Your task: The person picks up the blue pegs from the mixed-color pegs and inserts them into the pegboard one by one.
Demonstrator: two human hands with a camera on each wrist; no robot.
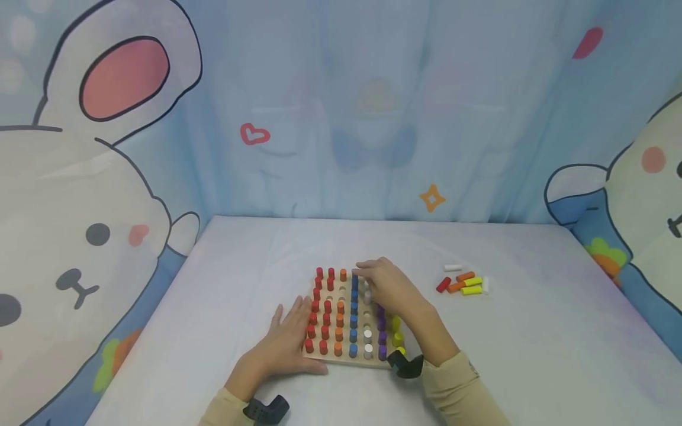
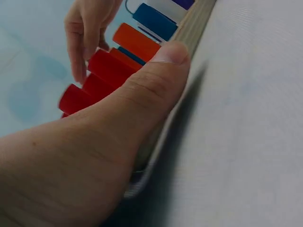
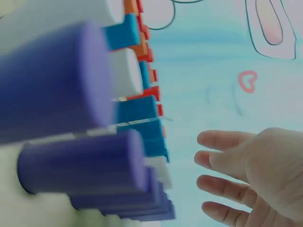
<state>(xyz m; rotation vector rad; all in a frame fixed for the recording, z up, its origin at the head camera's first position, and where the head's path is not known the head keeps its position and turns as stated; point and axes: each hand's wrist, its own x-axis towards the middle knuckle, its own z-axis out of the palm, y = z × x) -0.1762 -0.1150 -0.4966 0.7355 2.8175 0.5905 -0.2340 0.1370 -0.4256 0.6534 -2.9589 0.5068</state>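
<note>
A wooden pegboard [image 1: 346,360] lies on the table with columns of red pegs [image 1: 327,319], orange pegs [image 1: 340,320], blue pegs [image 1: 354,322], white pegs [image 1: 367,336], purple pegs [image 1: 382,338] and yellow pegs [image 1: 398,339]. Some holes show bare among the orange and white columns. My left hand [image 1: 288,340] rests against the board's left side, fingers extended, its thumb along the front edge. Over the far part of the board, my right hand [image 1: 389,287] hovers with loosely bent, spread fingers near the blue and white columns. Nothing shows between those fingers in the right wrist view.
Loose pegs lie on the table right of the board: a red peg [image 1: 443,284], orange pegs [image 1: 465,276], yellow pegs [image 1: 471,290] and white pegs [image 1: 453,268]. Behind the white table [image 1: 256,254] hangs a blue cartoon curtain [image 1: 330,177]. A black strap [image 1: 406,364] is on each wrist.
</note>
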